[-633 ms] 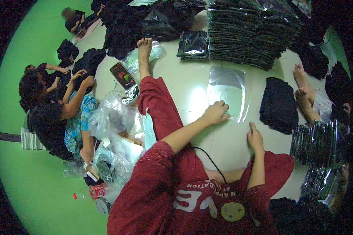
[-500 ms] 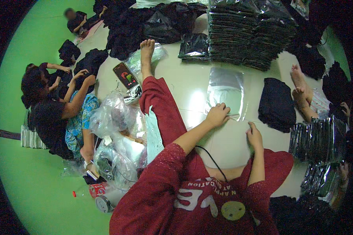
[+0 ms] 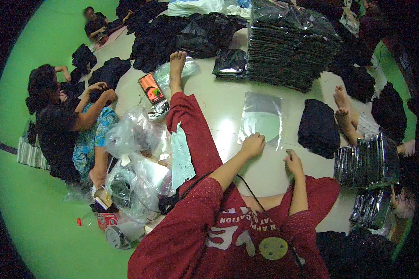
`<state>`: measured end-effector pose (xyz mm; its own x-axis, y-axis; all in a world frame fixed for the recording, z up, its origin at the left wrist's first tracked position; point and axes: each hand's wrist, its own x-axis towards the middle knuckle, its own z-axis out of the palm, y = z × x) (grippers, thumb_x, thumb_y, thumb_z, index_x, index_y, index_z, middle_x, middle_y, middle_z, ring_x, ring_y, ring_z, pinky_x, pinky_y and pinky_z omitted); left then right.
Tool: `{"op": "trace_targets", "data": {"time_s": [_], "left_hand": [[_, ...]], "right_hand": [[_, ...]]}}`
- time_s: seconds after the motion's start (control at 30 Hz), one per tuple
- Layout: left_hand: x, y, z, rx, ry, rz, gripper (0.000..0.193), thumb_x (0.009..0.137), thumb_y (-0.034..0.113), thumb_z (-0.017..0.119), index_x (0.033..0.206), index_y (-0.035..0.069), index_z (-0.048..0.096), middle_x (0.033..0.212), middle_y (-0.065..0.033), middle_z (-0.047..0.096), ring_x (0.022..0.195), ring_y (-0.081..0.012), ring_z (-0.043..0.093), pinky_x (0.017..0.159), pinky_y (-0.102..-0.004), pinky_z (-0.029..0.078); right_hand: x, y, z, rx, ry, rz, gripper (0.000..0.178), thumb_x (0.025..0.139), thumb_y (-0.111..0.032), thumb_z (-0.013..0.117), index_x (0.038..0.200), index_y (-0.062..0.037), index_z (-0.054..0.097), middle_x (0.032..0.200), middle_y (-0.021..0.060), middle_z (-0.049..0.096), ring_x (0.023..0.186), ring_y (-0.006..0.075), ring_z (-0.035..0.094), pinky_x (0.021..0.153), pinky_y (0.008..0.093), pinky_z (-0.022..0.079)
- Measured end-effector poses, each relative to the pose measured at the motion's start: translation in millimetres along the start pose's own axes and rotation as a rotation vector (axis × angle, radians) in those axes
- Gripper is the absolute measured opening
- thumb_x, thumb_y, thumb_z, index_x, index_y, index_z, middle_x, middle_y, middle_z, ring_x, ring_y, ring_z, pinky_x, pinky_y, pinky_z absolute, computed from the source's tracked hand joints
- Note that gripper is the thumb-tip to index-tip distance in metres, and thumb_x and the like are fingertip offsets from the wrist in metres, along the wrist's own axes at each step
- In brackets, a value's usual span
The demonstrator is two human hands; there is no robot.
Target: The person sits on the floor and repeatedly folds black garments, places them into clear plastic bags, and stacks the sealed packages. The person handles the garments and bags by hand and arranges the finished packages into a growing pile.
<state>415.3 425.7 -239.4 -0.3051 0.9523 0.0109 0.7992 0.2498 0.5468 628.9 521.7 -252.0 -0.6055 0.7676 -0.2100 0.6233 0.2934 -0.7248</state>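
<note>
A clear flat plastic bag (image 3: 261, 122) lies on the pale tiled floor in front of me. My left hand (image 3: 253, 145) is at its near edge, with curled fingers closed on the film; the fingertips show only in part. To the right, my right hand (image 3: 293, 163) hovers just off the bag's near right corner. Its index finger and thumb are apart, the other fingers are loosely bent, and nothing shows in it. A folded black garment pile (image 3: 318, 128) lies right of the bag.
Tall stacks of bagged black garments (image 3: 288, 51) stand ahead, with more bagged packs (image 3: 365, 160) at right. Crumpled clear plastic (image 3: 132, 132), a phone (image 3: 152, 88) and a bottle (image 3: 100, 220) lie left. A co-worker (image 3: 56, 130) sits at left; another person's feet (image 3: 343, 109) extend from the right.
The whole view has shifted slightly. My left hand stays at the bag's near edge. My right hand's fingers have bent a little more. The phone's screen picture has changed.
</note>
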Motion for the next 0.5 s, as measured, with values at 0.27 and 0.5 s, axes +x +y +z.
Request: {"op": "trace_targets", "data": {"time_s": [0.27,0.5], "left_hand": [[4,3,-4,0.034,-0.022,0.019,0.015,0.076,0.013,0.05,0.086,0.002,0.051,0.085,-0.0174,0.055,0.082,-0.0335,0.056,0.071,-0.0436,0.046],[-2,16,-19,-0.092,0.412,0.031,0.014,0.073,0.007,0.053,0.086,0.003,0.052,0.087,-0.0149,0.053,0.08,-0.0324,0.055,0.068,-0.042,0.047]], "right_hand": [[-13,4,-2,0.145,-0.196,0.081,0.044,0.079,0.002,0.042,0.122,-0.0052,0.041,0.079,0.0089,0.062,0.067,0.0135,0.055,0.062,0.0257,0.046],[-13,7,-3,0.162,-0.202,0.015,0.048,0.077,0.004,0.042,0.123,-0.0059,0.038,0.081,0.0104,0.062,0.062,0.0136,0.054,0.06,0.0267,0.047]]}}
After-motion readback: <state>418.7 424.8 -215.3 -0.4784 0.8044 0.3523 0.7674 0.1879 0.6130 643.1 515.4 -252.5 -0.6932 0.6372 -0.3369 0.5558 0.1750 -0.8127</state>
